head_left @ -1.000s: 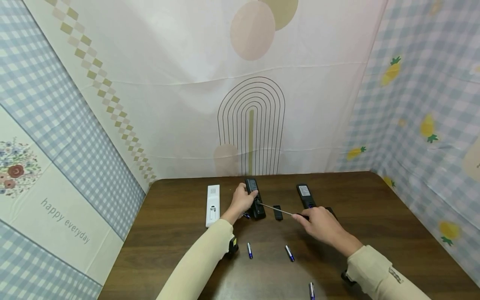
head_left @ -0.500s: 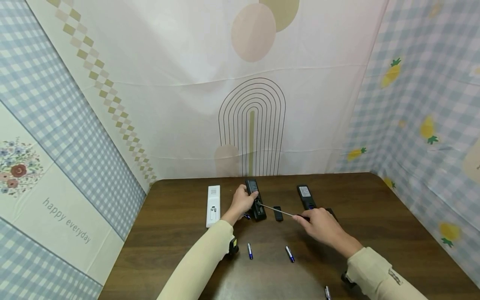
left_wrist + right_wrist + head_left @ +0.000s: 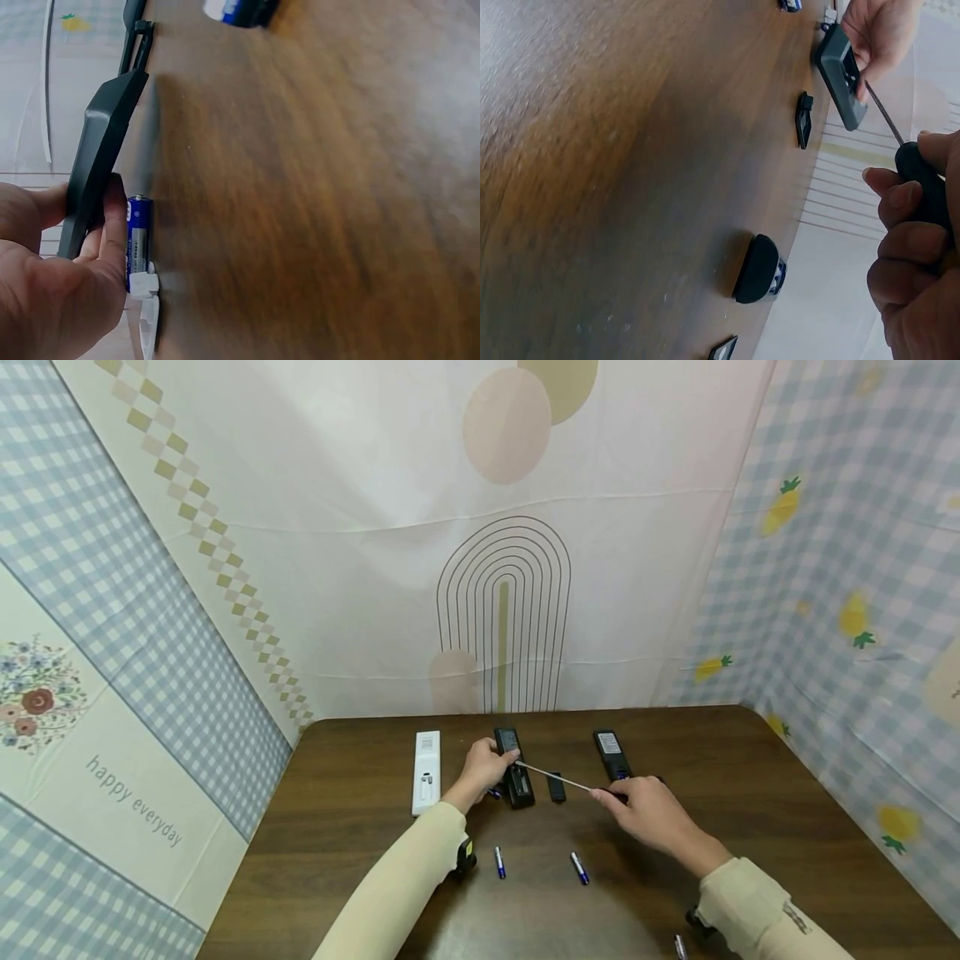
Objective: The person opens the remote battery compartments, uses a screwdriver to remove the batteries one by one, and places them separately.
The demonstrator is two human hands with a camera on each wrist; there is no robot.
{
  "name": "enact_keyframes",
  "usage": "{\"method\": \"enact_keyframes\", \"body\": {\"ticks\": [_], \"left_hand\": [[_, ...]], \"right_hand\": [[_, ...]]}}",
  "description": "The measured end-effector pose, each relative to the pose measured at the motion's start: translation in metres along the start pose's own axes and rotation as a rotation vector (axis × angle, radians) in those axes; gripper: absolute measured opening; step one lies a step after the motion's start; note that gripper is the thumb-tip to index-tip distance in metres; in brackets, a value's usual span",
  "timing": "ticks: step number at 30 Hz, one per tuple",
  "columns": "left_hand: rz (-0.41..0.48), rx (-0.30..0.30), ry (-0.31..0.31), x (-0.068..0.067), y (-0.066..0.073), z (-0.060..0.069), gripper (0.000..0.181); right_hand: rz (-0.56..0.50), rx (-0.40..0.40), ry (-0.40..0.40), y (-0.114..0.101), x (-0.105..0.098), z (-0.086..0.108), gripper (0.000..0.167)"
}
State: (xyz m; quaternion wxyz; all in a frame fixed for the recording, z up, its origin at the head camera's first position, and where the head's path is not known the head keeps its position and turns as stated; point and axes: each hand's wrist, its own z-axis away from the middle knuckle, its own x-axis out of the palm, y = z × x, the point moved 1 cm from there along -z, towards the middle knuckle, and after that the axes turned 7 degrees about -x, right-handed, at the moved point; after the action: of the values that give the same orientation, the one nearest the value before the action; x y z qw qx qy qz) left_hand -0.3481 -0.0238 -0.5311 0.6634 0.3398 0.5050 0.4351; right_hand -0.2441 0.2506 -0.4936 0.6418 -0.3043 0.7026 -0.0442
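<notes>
My left hand (image 3: 483,767) grips a black remote control (image 3: 518,789), its back facing up and its battery compartment uncovered. In the left wrist view the remote (image 3: 97,146) is tilted off the table between thumb and fingers. My right hand (image 3: 647,812) holds a screwdriver (image 3: 555,776) by its dark handle. Its thin shaft reaches left, and the tip is at the upper end of the compartment, close to the left thumb; exact contact is unclear. A small black battery cover (image 3: 556,787) lies right of the remote. A blue battery (image 3: 139,232) lies beside the left fingers.
A white remote (image 3: 427,768) lies at left, compartment uncovered. Another black remote (image 3: 612,753) lies at right, partly behind the right hand. Two blue-and-white batteries (image 3: 499,862) (image 3: 579,867) lie in front, and another battery (image 3: 680,947) is at the bottom edge.
The black remote has shifted slightly towards me, and the screwdriver tip has moved up a little. A loose battery at the bottom edge has rolled to the right.
</notes>
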Motion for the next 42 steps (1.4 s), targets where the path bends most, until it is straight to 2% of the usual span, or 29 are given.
{"method": "enact_keyframes", "body": {"ticks": [5, 8, 13, 16, 18, 20, 22, 25, 27, 28, 32, 34, 35, 38, 40, 42], "left_hand": [[-0.043, -0.008, -0.019, 0.001, 0.000, 0.002, 0.029], [-0.103, -0.012, -0.013, 0.002, 0.002, 0.002, 0.038], [-0.322, -0.002, 0.005, 0.007, -0.002, -0.010, 0.064], [-0.423, -0.002, 0.012, 0.011, -0.010, -0.024, 0.067], [-0.447, -0.004, 0.026, 0.012, -0.012, -0.026, 0.066], [-0.461, -0.005, 0.042, 0.010, -0.009, -0.021, 0.064], [-0.463, 0.013, 0.063, 0.008, -0.005, -0.010, 0.063], [-0.460, 0.025, 0.065, 0.004, 0.003, 0.002, 0.060], [-0.466, 0.065, 0.083, 0.007, -0.005, -0.006, 0.054], [-0.475, 0.106, 0.100, 0.009, -0.014, -0.014, 0.050], [-0.514, 0.203, 0.148, 0.011, -0.007, -0.008, 0.035], [-0.546, 0.251, 0.154, 0.013, 0.007, 0.008, 0.032], [-0.559, 0.258, 0.144, 0.014, 0.020, 0.020, 0.028], [-0.606, 0.378, 0.109, 0.029, 0.032, 0.035, 0.023], [-0.633, 0.461, 0.046, 0.042, 0.039, 0.047, 0.019], [-0.668, 0.559, -0.052, 0.055, 0.046, 0.061, 0.016]], "right_hand": [[-0.010, 0.007, 0.043, 0.006, -0.005, 0.003, 0.047], [-0.016, 0.012, 0.072, 0.009, -0.008, 0.004, 0.050], [-0.030, 0.037, 0.077, 0.014, -0.010, 0.008, 0.054], [-0.030, 0.052, 0.080, 0.016, -0.011, 0.009, 0.052], [-0.027, 0.062, 0.091, 0.018, -0.012, 0.010, 0.050], [-0.021, 0.069, 0.100, 0.021, -0.012, 0.011, 0.048], [-0.019, 0.076, 0.109, 0.023, -0.013, 0.012, 0.047], [-0.019, 0.084, 0.110, 0.027, -0.014, 0.014, 0.048], [-0.019, 0.092, 0.106, 0.029, -0.014, 0.015, 0.048], [-0.020, 0.096, 0.105, 0.031, -0.015, 0.015, 0.048], [-0.020, 0.113, 0.102, 0.036, -0.015, 0.016, 0.048], [-0.018, 0.120, 0.106, 0.037, -0.016, 0.017, 0.047], [-0.015, 0.122, 0.107, 0.038, -0.016, 0.018, 0.047], [-0.010, 0.130, 0.115, 0.040, -0.017, 0.019, 0.047], [-0.004, 0.124, 0.127, 0.041, -0.018, 0.020, 0.047], [-0.001, 0.120, 0.142, 0.043, -0.020, 0.020, 0.048]]}}
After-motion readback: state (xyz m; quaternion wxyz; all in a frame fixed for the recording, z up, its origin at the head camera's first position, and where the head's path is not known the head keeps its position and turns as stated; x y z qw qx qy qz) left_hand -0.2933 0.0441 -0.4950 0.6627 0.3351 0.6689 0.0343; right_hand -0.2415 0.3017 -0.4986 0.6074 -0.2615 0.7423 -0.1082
